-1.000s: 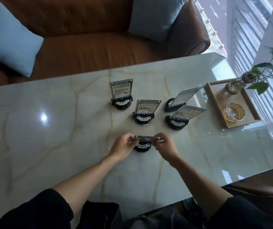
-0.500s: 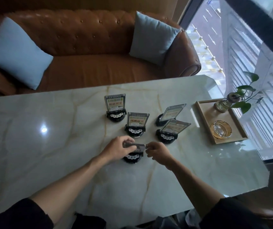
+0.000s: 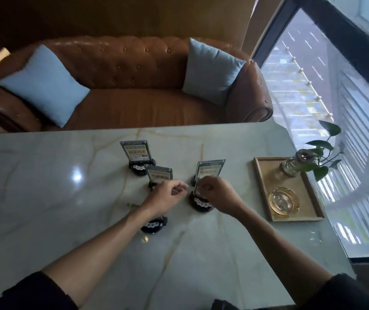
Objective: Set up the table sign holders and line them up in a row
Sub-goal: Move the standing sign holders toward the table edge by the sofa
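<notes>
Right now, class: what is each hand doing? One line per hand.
Left hand: loosely curled above the table, holding nothing visible.
Right hand: fingers pinched on the sign holder with the black base.

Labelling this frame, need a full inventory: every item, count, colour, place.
clear acrylic table sign holders on round black bases: five, mid-table; three stand upright, one base under the right hand, one base under the left forearm
pale marble table: one, foreground
rectangular wooden tray: one, table's right side
amber glass ashtray: one, near end of tray
small glass vase with green leafy plant: one, far end of tray
brown tufted leather sofa: one, behind table
light blue cushions: two, one at each sofa end
left hand: loosely curled, holding nothing visible
right hand: on a holder; grip unclear
</notes>
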